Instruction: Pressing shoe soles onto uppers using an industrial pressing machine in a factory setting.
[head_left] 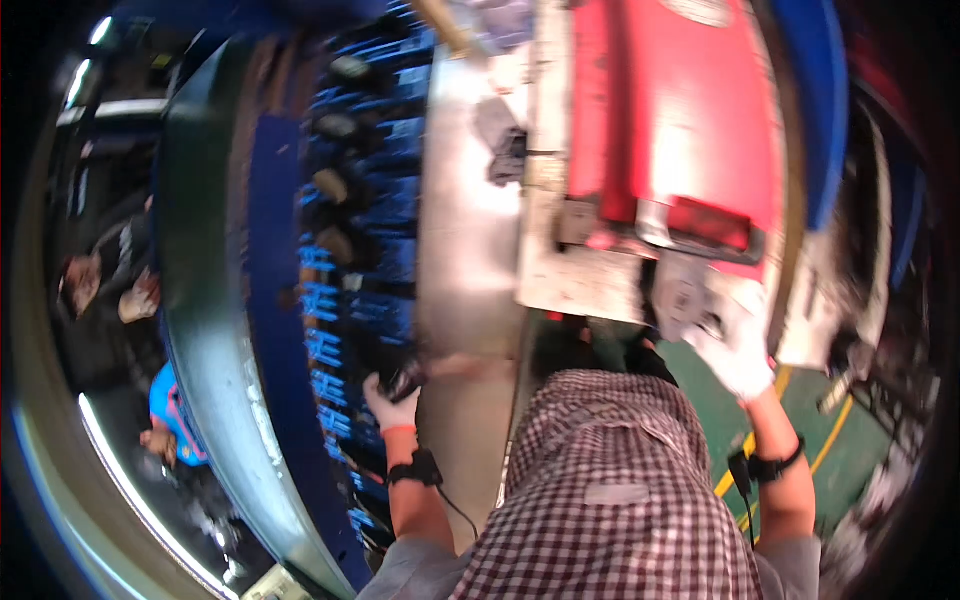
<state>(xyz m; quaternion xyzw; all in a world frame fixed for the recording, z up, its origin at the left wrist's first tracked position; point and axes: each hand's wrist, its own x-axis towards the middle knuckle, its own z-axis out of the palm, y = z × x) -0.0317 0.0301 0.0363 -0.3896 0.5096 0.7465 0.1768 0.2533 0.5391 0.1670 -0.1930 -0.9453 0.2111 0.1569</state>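
Note:
My left hand (392, 404), in a white glove, is closed around a dark rounded piece (405, 380) at the right edge of a blue rack (393, 215). Blur hides what kind of piece it is. My right hand (738, 345), gloved in white too, has its fingers at the lower edge of a grey flat piece (680, 292). That piece stands just below the near end of a red machine (700, 110), where a dark-framed red window sits. Whether the grey piece is held or fixed to the machine is hard to tell, and some fingers are blurred.
Several dark and tan pieces line the blue rack. A metal bench top (465, 270) runs between rack and machine, carrying a grey and dark item (503, 140). Left of the rack is a long metal ledge (205, 250); people are beyond it. Green floor (705, 385) has yellow lines.

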